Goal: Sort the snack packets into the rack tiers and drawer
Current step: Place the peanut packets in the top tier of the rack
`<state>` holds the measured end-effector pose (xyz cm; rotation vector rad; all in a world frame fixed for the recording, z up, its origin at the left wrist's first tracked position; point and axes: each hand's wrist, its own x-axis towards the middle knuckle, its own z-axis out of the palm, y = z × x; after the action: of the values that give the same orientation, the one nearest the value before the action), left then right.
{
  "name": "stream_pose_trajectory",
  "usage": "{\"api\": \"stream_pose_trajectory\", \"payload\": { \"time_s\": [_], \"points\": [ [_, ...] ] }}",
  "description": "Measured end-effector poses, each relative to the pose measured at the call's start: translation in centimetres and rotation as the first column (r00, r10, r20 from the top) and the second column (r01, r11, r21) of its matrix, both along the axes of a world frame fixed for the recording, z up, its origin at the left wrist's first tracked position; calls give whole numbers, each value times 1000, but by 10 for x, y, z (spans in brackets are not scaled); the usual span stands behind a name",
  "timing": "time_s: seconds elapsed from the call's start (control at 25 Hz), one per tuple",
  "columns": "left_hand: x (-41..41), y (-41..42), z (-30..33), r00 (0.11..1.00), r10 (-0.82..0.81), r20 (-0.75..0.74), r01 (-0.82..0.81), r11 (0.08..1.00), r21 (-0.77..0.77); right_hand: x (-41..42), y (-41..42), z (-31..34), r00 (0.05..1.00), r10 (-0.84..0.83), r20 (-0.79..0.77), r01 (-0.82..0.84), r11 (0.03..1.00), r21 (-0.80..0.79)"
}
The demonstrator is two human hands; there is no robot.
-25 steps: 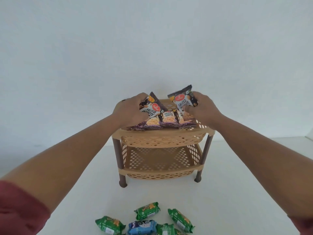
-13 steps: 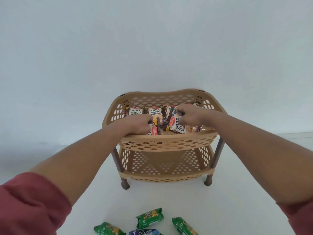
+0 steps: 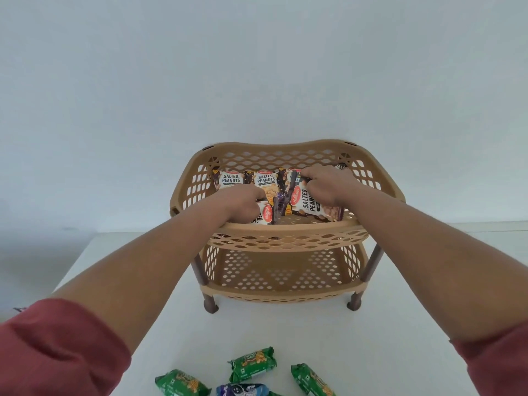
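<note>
A tan two-tier plastic rack [image 3: 285, 234] stands on the white table. Its top tier holds several salted peanut packets [image 3: 231, 179]. My left hand [image 3: 243, 202] is inside the top tier, fingers curled on a peanut packet [image 3: 265, 217] near the front wall. My right hand [image 3: 325, 184] grips another peanut packet [image 3: 307, 205] lying flat at the right of the tier. The lower tier [image 3: 285, 277] shows nothing inside. Green biscuit packets [image 3: 253, 361] and a blue one [image 3: 243, 390] lie on the table near me.
The white table [image 3: 400, 324] runs to a pale wall behind the rack. The table's left edge falls off at about the rack's left side. No drawer shows in view.
Both hands brought peanut packets down from above the rack into the top tier. The view has tilted, so the tier's inside now shows.
</note>
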<state>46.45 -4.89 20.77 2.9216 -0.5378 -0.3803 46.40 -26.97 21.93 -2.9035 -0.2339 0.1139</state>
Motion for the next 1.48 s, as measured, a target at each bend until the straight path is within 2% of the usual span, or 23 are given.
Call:
{"api": "stream_pose_trajectory", "payload": {
  "time_s": [0.16, 0.36, 0.56, 0.72, 0.88, 0.96, 1.08, 1.24, 1.48],
  "points": [
    [0, 0, -2, 999, -10, 43, 11, 1000, -22, -1, 3, -7, 980, 73, -187, -70, 997, 18],
    [1, 1, -2, 1000, -11, 28, 12, 999, -42, 1, 3, -12, 982, 108, -155, -99, 993, 64],
    [2, 1, -3, 999, -32, 9, 32, 996, -84, 3, 0, -14, 993, 82, -83, -64, 977, 203],
    [2, 1, -5, 1000, -26, 3, 26, 994, -109, 2, -1, -16, 988, 100, -120, -84, 987, 134],
    [3, 1, -5, 1000, -12, 4, 12, 992, -125, 2, 0, -15, 989, 121, -85, -117, 992, 55],
    [3, 1, -5, 1000, -9, 4, 9, 993, -121, 1, 2, -14, 990, 134, -49, -126, 982, 144],
    [3, 1, -5, 1000, 0, 1, 0, 992, -126, -3, 4, -14, 974, 199, -104, -154, 930, 335],
    [2, 1, -5, 1000, -1, -3, 1, 991, -136, -4, 4, -15, 945, 244, -218, -174, 940, 295],
    [0, 0, -4, 1000, -12, 7, 13, 990, -141, -3, 3, -15, 959, 220, -181, -162, 944, 287]
  ]
}}
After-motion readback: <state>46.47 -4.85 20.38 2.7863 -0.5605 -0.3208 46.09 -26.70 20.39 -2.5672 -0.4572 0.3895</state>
